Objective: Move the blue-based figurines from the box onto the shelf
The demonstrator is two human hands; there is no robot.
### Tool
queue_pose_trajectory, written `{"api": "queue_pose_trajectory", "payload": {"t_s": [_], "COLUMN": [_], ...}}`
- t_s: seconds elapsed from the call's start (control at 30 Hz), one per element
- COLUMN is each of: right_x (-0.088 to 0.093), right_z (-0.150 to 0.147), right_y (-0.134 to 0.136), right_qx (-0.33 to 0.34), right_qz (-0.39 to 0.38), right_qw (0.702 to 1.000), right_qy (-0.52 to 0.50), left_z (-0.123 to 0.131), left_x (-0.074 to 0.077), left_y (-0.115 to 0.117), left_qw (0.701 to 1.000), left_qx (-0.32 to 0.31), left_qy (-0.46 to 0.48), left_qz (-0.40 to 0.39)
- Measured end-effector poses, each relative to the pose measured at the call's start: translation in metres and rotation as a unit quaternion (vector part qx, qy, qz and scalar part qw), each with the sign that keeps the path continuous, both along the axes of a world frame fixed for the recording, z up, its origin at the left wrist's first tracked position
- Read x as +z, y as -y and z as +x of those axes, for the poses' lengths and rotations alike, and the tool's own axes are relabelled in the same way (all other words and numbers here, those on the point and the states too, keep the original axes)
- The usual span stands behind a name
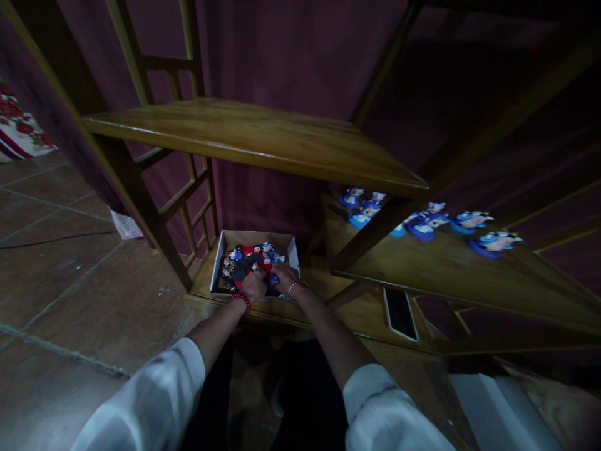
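A shallow white cardboard box [292, 250] sits on the low shelf, filled with small painted figurines [241, 270] in black, red and blue. Both hands reach down into its near side. My left hand [253, 285], with a red bead bracelet at the wrist, is closed among the dark figurines; what its fingers hold is hidden. Just to its right, my right hand [285, 279], wearing a light bracelet, has curled fingers at a small figurine with a blue base [273, 279]. The fingertips are partly hidden in the dim light.
A wooden shelf board [253, 134] juts out above the box. On the middle shelf at right stand several blue-based figurines [427, 224]. A phone with a white edge [400, 313] lies on the lower shelf. Slatted side frames and a dark red curtain [291, 56] enclose the space.
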State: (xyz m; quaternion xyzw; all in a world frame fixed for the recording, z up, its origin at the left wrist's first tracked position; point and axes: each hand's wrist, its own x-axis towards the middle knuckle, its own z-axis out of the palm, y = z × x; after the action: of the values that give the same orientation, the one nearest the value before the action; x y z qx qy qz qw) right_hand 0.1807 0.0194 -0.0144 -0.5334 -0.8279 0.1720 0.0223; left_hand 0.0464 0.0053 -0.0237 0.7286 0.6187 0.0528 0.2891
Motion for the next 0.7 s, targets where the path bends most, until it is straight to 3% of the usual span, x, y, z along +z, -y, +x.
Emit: {"api": "queue_pose_trajectory", "payload": {"t_s": [0.13,0.57,0.7], "right_x": [-0.009,-0.004,-0.009], "right_z": [0.004,0.005,0.005], "right_y": [-0.003,0.001,0.002], "right_qx": [-0.023,-0.069,-0.090], "right_qz": [0.015,-0.018,-0.029], "right_qw": [1.000,0.997,0.991], "right_qy": [-0.010,-0.037,-0.095], "left_z": [-0.001,0.001,0.004], "left_x": [0.002,0.009,0.011], "left_y": [0.000,-0.001,0.000], "left_qw": [1.000,0.997,0.994], "left_qx": [0.011,0.051,0.073], "left_qy": [-0.012,0.015,0.035], "left_qz": [-0.010,-0.062,-0.077]}}
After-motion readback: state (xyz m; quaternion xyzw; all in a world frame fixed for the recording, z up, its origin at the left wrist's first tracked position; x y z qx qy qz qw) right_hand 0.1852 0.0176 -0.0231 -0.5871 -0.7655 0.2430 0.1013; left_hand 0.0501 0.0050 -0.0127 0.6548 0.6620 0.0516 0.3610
